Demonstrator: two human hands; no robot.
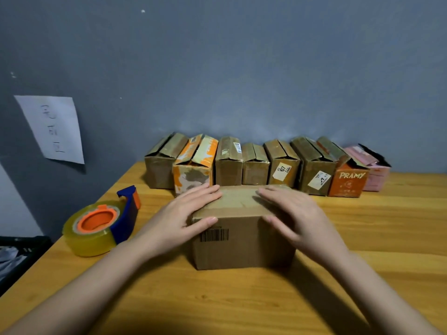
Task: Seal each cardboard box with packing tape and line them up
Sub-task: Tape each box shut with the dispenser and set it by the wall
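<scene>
Head view: both hands flat on a brown cardboard box (pixel 242 240) at the middle of the wooden table (pixel 375 226).

Left hand (pixel 186 213) and right hand (pixel 297 213) press its top with straight fingers, thumbs over the front edge, gripping nothing; a barcode shows on its front face. Behind it, eight boxes with loose flaps (pixel 266 163) line the blue-grey wall. To the left lies a clear tape roll in a blue-and-orange dispenser (pixel 104 226).
</scene>
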